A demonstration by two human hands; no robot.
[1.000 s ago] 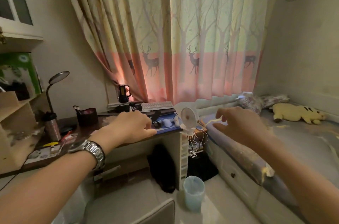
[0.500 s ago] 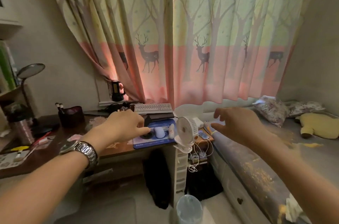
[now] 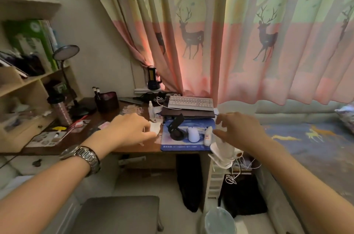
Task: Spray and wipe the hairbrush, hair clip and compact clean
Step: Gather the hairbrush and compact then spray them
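Left hand (image 3: pixel 130 130) loosely curled, empty; right hand (image 3: pixel 239 130) half-spread, holding nothing.

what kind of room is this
Most likely a small bedroom with a study corner: a bed runs along the right, a cluttered wooden desk holds a keyboard, and deer-print curtains hang behind.

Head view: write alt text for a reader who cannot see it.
Two bare hands reach over a cluttered wooden desk: the left hand, empty, near a white cloth, the right hand above a small white fan. A deer-print curtain hangs behind.
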